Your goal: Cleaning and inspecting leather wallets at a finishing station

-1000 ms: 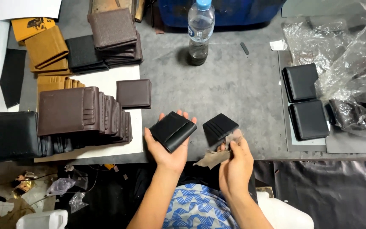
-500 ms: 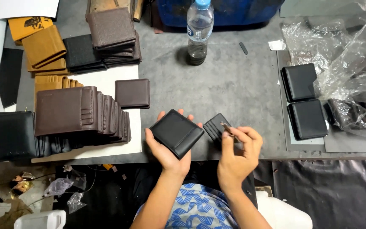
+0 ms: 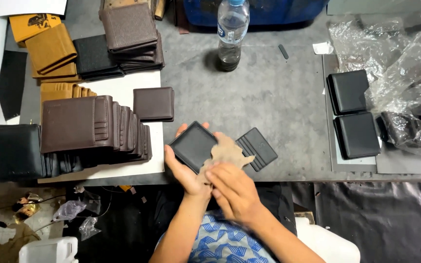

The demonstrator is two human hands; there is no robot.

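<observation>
Illumination is even, diffuse and overhead. Shadows are soft and short, the darkest lying beside the plastic bottle [image 3: 232, 33]. Glare appears on the crumpled clear plastic wrap [image 3: 399, 53] at right. Focus is sharp across the table; the right hand [image 3: 235, 192] shows slight motion blur.

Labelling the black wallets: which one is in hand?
The black wallet resting on the left hand, with the tan cloth on it. The other black ones lie on the table or in stacks.
</observation>
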